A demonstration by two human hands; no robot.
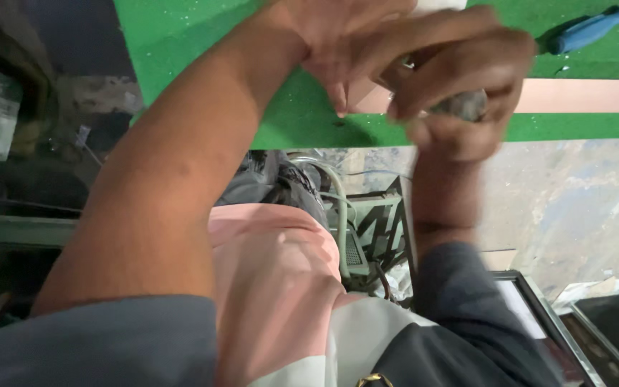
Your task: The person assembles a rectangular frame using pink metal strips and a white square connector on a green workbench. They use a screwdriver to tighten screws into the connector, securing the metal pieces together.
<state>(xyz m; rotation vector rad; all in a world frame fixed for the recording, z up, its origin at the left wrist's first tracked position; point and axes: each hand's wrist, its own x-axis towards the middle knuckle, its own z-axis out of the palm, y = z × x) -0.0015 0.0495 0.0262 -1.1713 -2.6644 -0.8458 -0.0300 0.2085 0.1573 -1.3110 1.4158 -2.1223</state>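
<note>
left hand [338,36] fingers spread flat on green table [180,36], near its front edge | right hand [460,86] at 3 o'clock, touching it, clamped on small grey object [463,105] | blue-handled tool [592,29] at 2 o'clock, apart | open floor [582,208] below edge

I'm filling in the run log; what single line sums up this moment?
left hand: flat on green table | right hand: grip shut on small grey object, blurred | blue-handled tool: untouched, on table
</note>
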